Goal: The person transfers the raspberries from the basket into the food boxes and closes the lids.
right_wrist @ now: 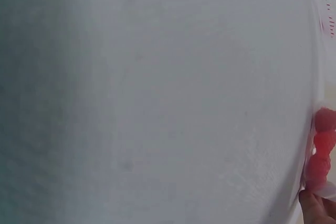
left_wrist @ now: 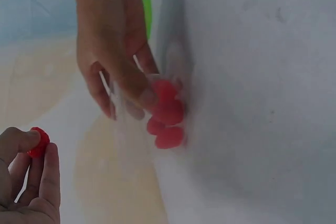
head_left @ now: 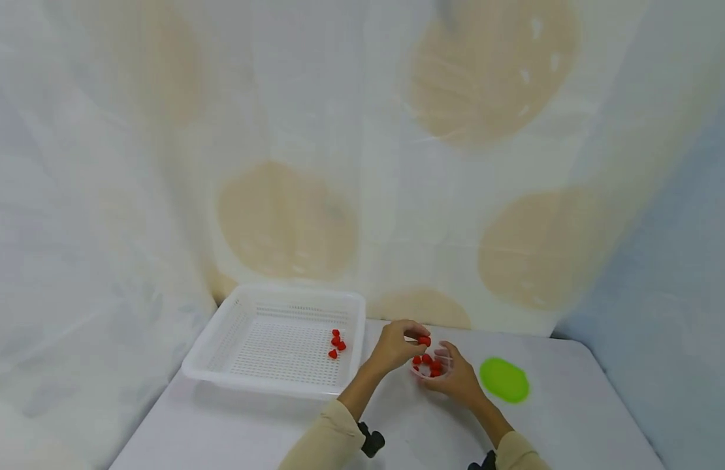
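Red piece: we see a small, rounded, bright red piece (head_left: pixel 424 340), lifted just above the clear cup.
Left hand: our left hand (head_left: pixel 394 346) has its grip closed on the red piece, pinched between thumb and fingertips (left_wrist: pixel 32 139).
Clear cup: a small transparent cup (head_left: pixel 431 367) stands on the white tabletop (head_left: pixel 574 418), just right of the basket, and holds several more red pieces (left_wrist: pixel 167 115).
Right hand: our right hand (head_left: pixel 456 378) wraps its grip round the clear cup, fingers curled about its wall.
White basket: a perforated basket (head_left: pixel 221 352) with four red pieces in its right part (head_left: pixel 336 343).
Green lid: a flat green lid (head_left: pixel 504 379) lies near the right hand.
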